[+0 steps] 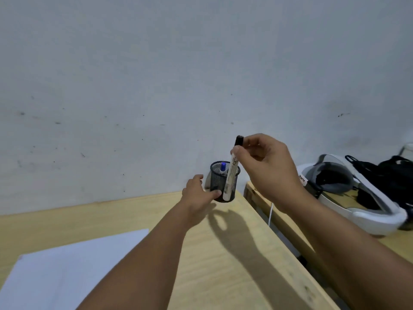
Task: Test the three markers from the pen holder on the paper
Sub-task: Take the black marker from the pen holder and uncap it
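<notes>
A black mesh pen holder stands at the far right corner of the wooden table, against the wall. My left hand grips its left side, thumb on the mesh. My right hand pinches a white marker with a black cap near its cap end. The marker hangs upright in front of the holder, its lower end level with the holder's base. Inside the holder a blue-capped marker pokes up. A white sheet of paper lies at the near left of the table.
A second wooden table stands to the right across a narrow gap. On it lie a white and grey headset and black bags or straps. A pale wall rises right behind the holder.
</notes>
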